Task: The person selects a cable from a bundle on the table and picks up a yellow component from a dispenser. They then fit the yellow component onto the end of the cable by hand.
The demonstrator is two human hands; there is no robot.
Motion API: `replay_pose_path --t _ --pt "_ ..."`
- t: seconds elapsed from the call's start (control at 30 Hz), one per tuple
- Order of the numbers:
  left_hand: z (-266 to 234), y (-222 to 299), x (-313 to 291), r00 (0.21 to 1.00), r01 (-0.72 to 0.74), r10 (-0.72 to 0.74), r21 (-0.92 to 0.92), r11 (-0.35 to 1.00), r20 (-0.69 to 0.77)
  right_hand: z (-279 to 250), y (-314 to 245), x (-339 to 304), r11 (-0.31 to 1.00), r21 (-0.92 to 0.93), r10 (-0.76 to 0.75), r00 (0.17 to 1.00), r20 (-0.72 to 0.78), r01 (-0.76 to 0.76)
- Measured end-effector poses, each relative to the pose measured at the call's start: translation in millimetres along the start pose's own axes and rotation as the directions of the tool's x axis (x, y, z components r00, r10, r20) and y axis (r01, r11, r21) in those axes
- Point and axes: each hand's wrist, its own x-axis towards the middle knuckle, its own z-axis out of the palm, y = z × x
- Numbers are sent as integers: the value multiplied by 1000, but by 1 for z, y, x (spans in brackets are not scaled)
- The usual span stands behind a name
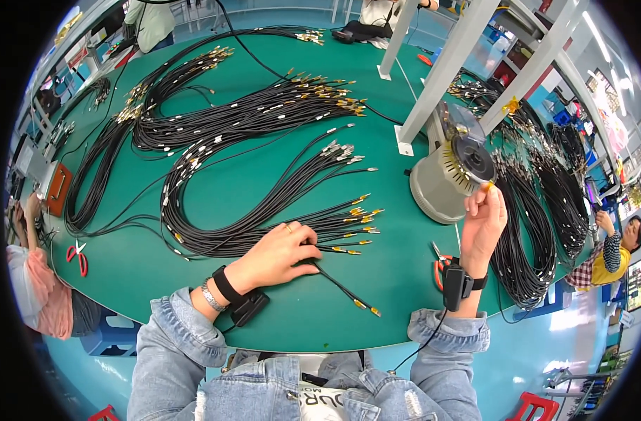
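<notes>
Black against the green table (313,328) in the head view: steady the loose yellow-tipped cables (360,304) with the left hand (287,254), curled at the fingers — whether gripping, cannot tell. With the right hand (483,223), pinching a yellow piece (487,186) beside the dispenser (431,186), avoid creasing it.

Left hand (285,254) at black cables (208,242), right hand (484,219) beside grey machine (433,184)

Grn tbl (405,274) w/ blk cable bundles (243,116), red-hndl scissors (83,265), red-hndl tool (438,275) & gry machine (429,184).
</notes>
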Motion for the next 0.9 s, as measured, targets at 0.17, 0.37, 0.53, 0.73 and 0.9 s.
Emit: replay_pose_path --t 0.17,0.37,0.53,0.73,0.9 --pt "9 9 2 999 -19 17 70 997 36 7 5 -6 996 4 92 988 123 -93" --pt "20 0 16 996 76 -79 66 995 35 19 18 -20 974 26 216 956 200 -226" --pt "22 0 22 992 119 -121 72 990 20 27 22 -26 951 -18 300 911 281 -308" --pt "2 -10 35 949 201 -144 186 962 -279 28 25 -28 939 -55 341 893 292 -341" --pt "9 -33 33 955 207 -152 210 955 -253 31 30 -28 932 -84 361 883 299 -353"
